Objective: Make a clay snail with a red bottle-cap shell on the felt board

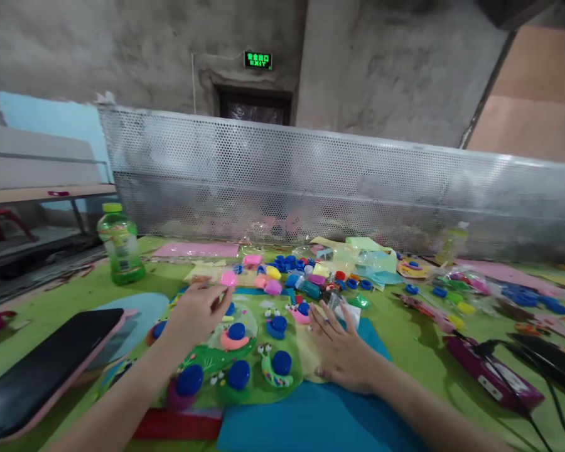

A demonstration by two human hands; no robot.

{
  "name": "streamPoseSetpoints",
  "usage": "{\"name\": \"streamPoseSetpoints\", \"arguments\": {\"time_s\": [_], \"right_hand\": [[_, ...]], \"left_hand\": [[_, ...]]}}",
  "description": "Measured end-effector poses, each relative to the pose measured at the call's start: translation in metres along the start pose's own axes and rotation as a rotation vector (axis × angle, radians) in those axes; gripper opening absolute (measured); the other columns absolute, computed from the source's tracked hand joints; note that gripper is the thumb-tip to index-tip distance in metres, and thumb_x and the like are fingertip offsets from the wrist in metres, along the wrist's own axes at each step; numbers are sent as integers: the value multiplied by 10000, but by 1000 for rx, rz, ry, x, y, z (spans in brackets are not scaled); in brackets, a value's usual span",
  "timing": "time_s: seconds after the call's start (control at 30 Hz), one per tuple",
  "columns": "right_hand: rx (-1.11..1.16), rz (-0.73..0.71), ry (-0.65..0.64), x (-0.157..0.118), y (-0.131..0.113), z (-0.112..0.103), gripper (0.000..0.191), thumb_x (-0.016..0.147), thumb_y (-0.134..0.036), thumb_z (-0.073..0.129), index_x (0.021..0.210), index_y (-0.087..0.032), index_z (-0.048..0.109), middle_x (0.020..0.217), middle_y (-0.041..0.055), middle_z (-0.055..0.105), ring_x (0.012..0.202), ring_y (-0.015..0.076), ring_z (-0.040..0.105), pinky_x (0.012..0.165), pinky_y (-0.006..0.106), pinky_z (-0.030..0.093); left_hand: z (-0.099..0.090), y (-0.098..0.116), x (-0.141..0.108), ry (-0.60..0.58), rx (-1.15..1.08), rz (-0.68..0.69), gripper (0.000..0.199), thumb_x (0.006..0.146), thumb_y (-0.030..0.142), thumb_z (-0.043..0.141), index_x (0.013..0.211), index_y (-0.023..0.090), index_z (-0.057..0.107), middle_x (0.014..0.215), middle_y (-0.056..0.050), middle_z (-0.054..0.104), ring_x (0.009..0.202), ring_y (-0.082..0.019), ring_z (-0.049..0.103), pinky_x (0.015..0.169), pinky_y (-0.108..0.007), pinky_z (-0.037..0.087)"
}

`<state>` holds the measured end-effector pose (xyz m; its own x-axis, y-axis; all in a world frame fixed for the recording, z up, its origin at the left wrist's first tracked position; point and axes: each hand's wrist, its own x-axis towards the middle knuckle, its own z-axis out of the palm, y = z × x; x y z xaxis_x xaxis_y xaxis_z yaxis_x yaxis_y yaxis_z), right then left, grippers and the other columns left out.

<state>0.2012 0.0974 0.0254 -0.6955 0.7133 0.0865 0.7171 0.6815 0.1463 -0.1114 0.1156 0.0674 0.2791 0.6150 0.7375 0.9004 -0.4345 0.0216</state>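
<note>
"EXIT", prob. "安全出口" too, on sign [258, 60]

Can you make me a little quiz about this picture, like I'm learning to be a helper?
1. Pick one: what colour are the round pieces on the snail-like figures?
A) red
B) blue
C) yellow

2. True or false: the green bottle is lying on its side.

3. Which is nearer the phone with the black screen: the left hand or the right hand?

Key:
1. B, blue.
2. False; it stands upright.
3. The left hand.
</note>
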Motion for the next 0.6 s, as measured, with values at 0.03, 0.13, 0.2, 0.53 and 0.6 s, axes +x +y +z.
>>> {"name": "streamPoseSetpoints", "arguments": {"time_s": [0.03,0.13,0.2,0.53,0.6], "right_hand": [[-22,12,27,0,0,0,799,817,-652,218,1404,-152,10,1454,116,5,1326,363,8,975,668,-23],[-99,128,137,-2,3,-2,914,778,-703,220,1392,-87,-59,1454,141,9,1327,354,-20,992,634,-63],[-134,244,161,-1,8,-8,903,786,-692,222,1400,-75,-17,1458,129,18,1331,333,-36,1005,600,-92],[45,518,-10,25,56,-31,494,873,-456,364,1282,-190,442,1339,130,414,1255,310,316,1000,560,189],[85,507,-42,23,58,-26,503,842,-457,453,1270,-192,446,1320,121,430,1223,286,363,1002,527,222]], "left_hand": [[-2,-2,1,1,-2,-7,340,867,301,364,640,185,589,525,-22,583,620,-178,574,658,-294,447],[-5,-7,2,-3,3,-24,305,878,280,382,669,163,570,535,2,546,595,-154,553,638,-298,451],[-4,-7,1,-16,11,-28,268,880,291,433,689,149,558,567,24,534,576,-128,539,617,-292,454],[-4,0,2,-63,-49,-86,367,864,339,391,580,166,547,460,35,470,469,-116,485,516,-239,390],[-11,-3,5,-43,-60,-147,386,854,342,354,573,173,559,442,26,477,436,-116,475,474,-220,357]]}}
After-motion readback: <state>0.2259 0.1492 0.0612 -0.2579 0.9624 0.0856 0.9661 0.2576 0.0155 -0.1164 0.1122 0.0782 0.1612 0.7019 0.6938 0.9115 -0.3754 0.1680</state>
